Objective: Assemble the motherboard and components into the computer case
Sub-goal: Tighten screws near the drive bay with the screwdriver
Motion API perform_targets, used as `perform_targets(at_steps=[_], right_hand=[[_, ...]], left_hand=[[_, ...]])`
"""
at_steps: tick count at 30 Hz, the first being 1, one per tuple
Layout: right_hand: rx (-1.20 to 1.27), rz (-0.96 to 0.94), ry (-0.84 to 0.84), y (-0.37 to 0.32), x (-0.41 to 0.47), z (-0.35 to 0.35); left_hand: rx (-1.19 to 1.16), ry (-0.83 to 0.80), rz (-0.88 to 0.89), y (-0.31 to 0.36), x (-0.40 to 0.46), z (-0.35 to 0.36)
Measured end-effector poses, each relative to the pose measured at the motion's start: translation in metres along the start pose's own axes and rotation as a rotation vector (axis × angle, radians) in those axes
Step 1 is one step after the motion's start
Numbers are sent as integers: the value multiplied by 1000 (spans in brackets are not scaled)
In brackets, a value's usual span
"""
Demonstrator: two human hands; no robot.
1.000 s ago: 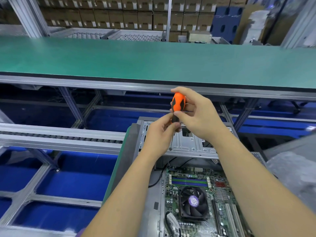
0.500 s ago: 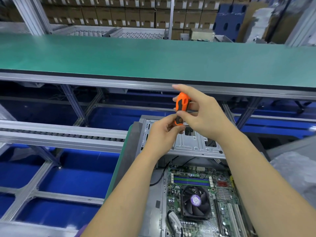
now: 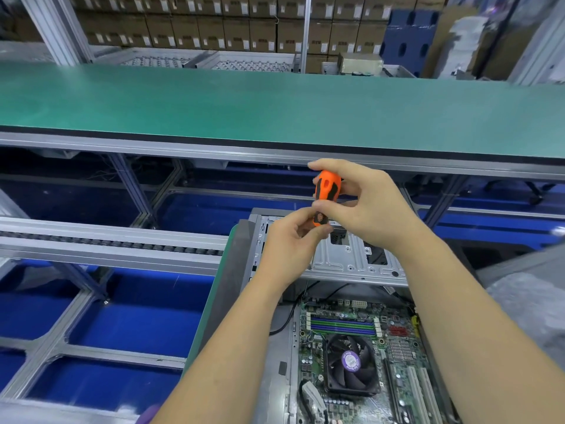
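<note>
Both hands have barely shifted since a second ago, holding at frame centre. Right hand (image 3: 371, 209) pinches the orange screwdriver (image 3: 327, 186) handle by thumb and fingers; left hand (image 3: 290, 246) grips its lower end just beneath. They hover over the computer case (image 3: 345, 261), whose motherboard (image 3: 360, 359) lies lower right, below the wrists

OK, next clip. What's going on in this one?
A person is holding a stubby orange-and-black screwdriver with both hands above an open computer case. The right hand grips the handle, and the left hand pinches its lower end. The tip is hidden, so I can't tell whether it is on a screw. The motherboard, with its CPU fan, already lies in the case.
</note>
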State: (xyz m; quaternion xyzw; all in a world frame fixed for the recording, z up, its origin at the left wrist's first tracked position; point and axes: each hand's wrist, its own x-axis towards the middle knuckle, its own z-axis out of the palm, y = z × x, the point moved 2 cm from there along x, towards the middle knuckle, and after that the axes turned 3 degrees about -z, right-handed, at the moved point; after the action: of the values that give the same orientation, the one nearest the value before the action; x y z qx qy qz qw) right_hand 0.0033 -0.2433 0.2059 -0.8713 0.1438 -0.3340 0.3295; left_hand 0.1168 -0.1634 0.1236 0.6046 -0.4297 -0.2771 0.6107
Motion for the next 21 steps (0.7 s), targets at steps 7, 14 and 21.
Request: perform_targets(at_steps=[7, 14, 21], right_hand=[[-34, -6, 58, -2, -6, -7], [46, 33, -47, -4, -5, -4], [17, 15, -29, -5, -2, 0]], left_hand=[[50, 1, 43, 0, -2, 6], [11, 14, 69, 4, -3, 5], [-4, 21, 68, 9, -2, 1]])
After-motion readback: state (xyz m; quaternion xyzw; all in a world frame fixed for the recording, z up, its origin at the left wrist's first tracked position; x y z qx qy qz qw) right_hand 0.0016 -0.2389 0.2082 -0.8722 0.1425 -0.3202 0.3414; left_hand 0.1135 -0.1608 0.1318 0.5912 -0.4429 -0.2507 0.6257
